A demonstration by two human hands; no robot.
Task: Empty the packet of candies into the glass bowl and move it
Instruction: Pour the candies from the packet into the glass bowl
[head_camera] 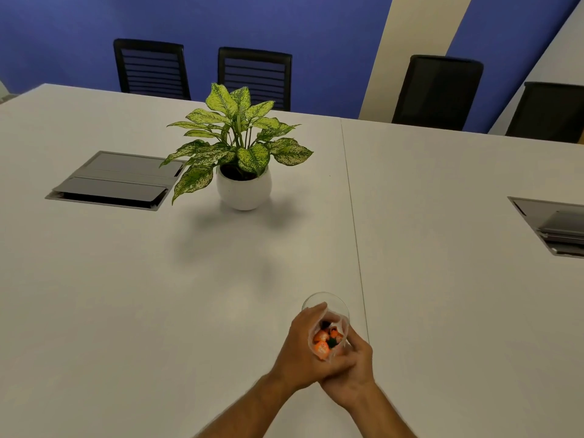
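A clear plastic packet (327, 339) with orange and dark candies inside is held over the near side of a small glass bowl (325, 300), which stands on the white table. My left hand (298, 349) grips the packet's left side, its fingers reaching the bowl's rim. My right hand (354, 374) grips the packet from the right and below. The packet's mouth points toward the bowl. Most of the bowl is hidden behind the hands and packet.
A potted plant (243, 188) in a white pot stands mid-table, beyond the bowl. Two grey cable hatches (113, 181) (553, 226) are set into the table at left and far right. A seam runs down the table just right of the bowl. Black chairs (437, 93) line the far edge.
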